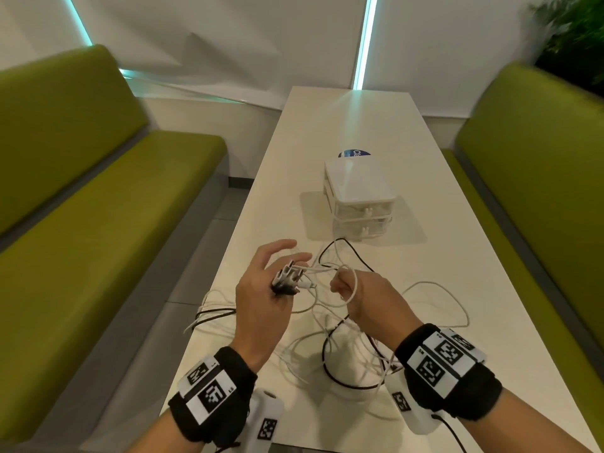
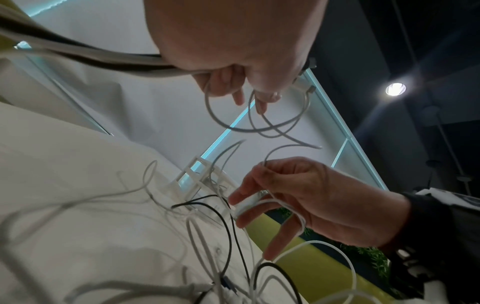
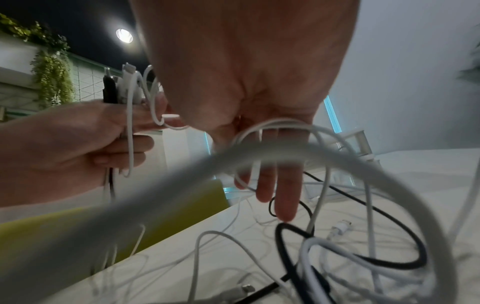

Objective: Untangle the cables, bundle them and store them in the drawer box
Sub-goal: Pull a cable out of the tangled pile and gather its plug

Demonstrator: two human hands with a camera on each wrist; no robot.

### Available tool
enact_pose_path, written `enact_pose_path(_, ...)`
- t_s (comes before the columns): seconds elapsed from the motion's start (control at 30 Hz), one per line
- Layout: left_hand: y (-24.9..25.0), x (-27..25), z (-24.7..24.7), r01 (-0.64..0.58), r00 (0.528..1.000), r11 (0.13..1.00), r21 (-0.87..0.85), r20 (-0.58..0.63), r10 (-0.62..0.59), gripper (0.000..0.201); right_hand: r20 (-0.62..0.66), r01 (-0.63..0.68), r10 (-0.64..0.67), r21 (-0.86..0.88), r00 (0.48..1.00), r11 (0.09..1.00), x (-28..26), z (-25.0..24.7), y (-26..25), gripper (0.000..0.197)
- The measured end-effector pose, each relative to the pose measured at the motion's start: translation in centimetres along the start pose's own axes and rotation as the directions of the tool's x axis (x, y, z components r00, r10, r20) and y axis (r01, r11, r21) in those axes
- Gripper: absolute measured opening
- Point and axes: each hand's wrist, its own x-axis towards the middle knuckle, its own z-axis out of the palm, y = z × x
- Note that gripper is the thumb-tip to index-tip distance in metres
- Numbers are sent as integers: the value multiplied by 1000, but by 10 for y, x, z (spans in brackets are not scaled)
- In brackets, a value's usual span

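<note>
Several white and black cables (image 1: 353, 361) lie tangled on the white table (image 1: 359, 119) in front of me. My left hand (image 1: 261, 295) is raised over the table's left edge and grips a cluster of plug ends (image 1: 287, 278), index and middle fingers stretched forward. The right wrist view shows the same plug ends (image 3: 124, 86) standing up out of the left hand (image 3: 72, 139). My right hand (image 1: 359, 299) pinches a white cable (image 1: 354, 286) that loops round it. In the left wrist view the right hand (image 2: 311, 201) holds that strand between thumb and finger. The white drawer box (image 1: 359, 188) stands beyond, both drawers closed.
Green benches (image 1: 81, 191) (image 1: 539, 158) run along both sides of the table. A round blue sticker (image 1: 354, 154) shows behind the box. A plant (image 1: 575, 34) is at the far right. Some cable loops hang over the table's left edge (image 1: 209, 315).
</note>
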Motion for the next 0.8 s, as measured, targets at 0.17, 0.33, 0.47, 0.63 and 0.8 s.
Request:
enact_pose_path(0.17,-7,-8,11,-49,988,999,17,148,46,56,-45,30,-31,-20,999,999,-7,0,-2,13)
enact_pose_path(0.33,-5,-6,18,-31,966,999,-28,257,37,58,40,94,-87,-230,995,969,-10,-2,-10,13)
enact_pose_path(0.47,-6,-4,15,34,966,996,-83,259,-11,40,53,93,-84,-227,995,969,-11,0,-12,17)
enact_pose_path(0.63,-1,12,9,147,988,963,-227,80,-132,41,-1,54,-54,-93,999,994,-8,2,-10,43)
enact_pose_path(0.8,-5,30,1,233,965,913,-335,-37,-259,29,-147,105,-110,-43,983,994,-10,2,-5,19)
